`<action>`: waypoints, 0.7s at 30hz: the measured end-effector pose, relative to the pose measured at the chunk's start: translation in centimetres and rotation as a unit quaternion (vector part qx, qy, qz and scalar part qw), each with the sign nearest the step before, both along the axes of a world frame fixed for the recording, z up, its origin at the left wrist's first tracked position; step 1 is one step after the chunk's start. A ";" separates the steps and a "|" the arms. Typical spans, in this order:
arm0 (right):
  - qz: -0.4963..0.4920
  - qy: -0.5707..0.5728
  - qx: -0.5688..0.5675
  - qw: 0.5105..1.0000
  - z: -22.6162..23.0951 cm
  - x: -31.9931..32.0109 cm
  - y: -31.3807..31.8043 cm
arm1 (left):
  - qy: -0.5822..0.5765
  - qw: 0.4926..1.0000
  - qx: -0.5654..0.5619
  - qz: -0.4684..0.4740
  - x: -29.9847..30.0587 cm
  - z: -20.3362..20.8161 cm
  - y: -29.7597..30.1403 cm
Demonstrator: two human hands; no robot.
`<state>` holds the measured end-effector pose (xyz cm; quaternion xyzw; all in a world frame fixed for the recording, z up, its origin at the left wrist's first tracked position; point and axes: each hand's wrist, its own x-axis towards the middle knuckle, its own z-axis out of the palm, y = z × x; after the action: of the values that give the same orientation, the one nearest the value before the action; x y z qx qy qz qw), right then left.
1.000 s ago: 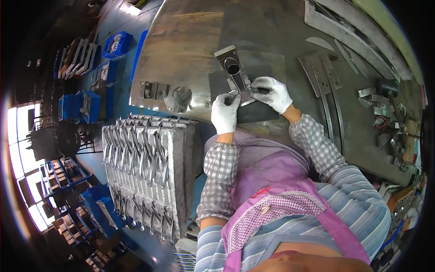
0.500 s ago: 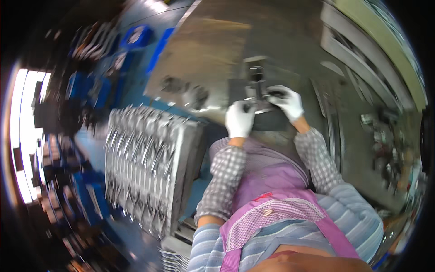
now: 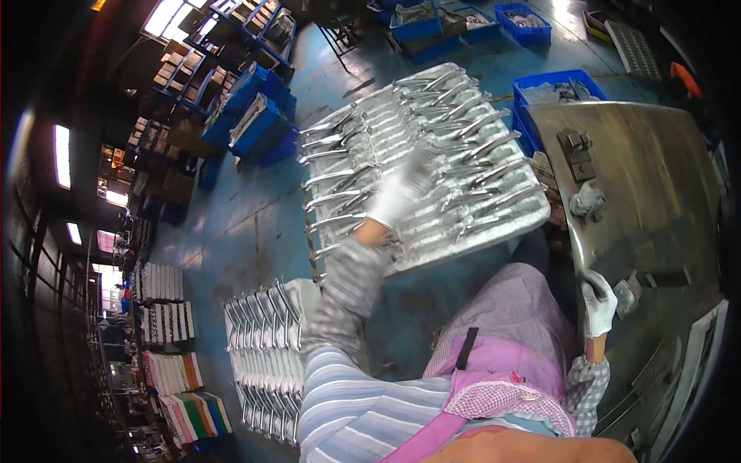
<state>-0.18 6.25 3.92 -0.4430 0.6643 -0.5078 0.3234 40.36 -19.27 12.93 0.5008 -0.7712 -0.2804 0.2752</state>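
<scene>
The left hand (image 3: 401, 197), in a white glove, is motion-blurred at centre frame over the stacked metal parts (image 3: 432, 162); it lies on or just above them, and whether the fingers are curled round a part or spread cannot be told. The stack fills the upper centre, its individual pieces hard to separate in the glare. The right hand (image 3: 598, 305), gloved likewise, sits at the lower right, closed on the near edge of the steel workbench (image 3: 656, 177); the bench's right side is cut off by the dark rim. A second stack (image 3: 262, 355) lies lower left. Half a second ago both hands met at a small part on the bench; the view has since swung left.
</scene>
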 end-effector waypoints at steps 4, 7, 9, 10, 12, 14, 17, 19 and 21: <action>0.050 0.025 0.068 0.996 -2.0 0.0 -1.4 | -0.079 0.991 -0.066 0.084 14.4 -1.4 -12.9; 0.121 0.170 0.035 0.977 -1.0 2.8 -3.2 | -0.307 0.945 -0.047 0.106 22.5 -5.2 -16.7; 0.141 0.214 0.059 0.965 -1.2 3.0 -2.9 | -0.413 0.900 -0.004 0.140 22.6 -7.4 -17.6; 0.143 0.227 0.091 0.959 -0.9 3.2 -2.5 | -0.450 0.881 -0.004 0.148 21.9 -7.9 -17.7; 0.120 0.228 0.118 0.959 -1.0 2.9 -1.5 | -0.453 0.886 -0.041 0.089 20.7 -7.6 -17.8; 0.136 0.256 0.170 0.942 -1.1 2.6 -1.7 | -0.481 0.874 -0.033 0.052 20.8 -5.6 -18.7; 0.156 0.273 0.172 0.934 -1.2 2.7 -2.5 | -0.461 0.881 0.046 0.092 22.1 -3.5 -20.1; 0.153 0.276 0.176 0.933 -0.7 2.8 -2.5 | -0.497 0.842 -0.023 0.208 21.1 -3.5 -19.7; 0.161 0.270 0.169 0.934 -0.1 3.0 -2.9 | -0.611 0.756 -0.007 0.233 22.4 -4.8 -18.6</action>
<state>2.86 3.31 3.84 -0.6038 0.7220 -0.1904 0.2792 62.75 -37.90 8.14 0.7279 -0.6369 0.1633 -0.1947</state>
